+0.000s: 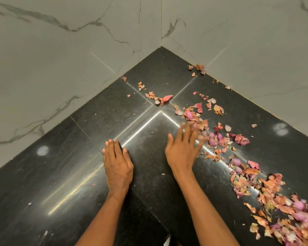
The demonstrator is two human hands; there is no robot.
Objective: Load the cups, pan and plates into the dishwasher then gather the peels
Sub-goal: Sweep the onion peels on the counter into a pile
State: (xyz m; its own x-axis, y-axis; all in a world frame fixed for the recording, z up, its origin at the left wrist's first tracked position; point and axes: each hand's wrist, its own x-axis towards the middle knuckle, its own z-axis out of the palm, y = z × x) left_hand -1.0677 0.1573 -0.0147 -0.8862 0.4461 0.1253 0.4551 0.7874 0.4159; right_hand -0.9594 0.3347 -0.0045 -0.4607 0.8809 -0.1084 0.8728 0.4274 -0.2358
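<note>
Two hands, left hand flat on counter, right hand fingers spread beside peels

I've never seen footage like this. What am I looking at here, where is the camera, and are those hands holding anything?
There is no machine here: a person wears a wide-angle camera on the head, so this single picture looks forward and down at their own two bare arms. The surface is a black polished stone counter set in a corner of grey marbled wall tiles. Scattered across the counter's right side are pink and orange onion peels, with a few small peeled onions among them. The left hand rests flat on the counter, fingers straight, holding nothing. The right hand is open with spread fingers, blurred at the edge of the peels; it appears to be sweeping them, and grips nothing.
</note>
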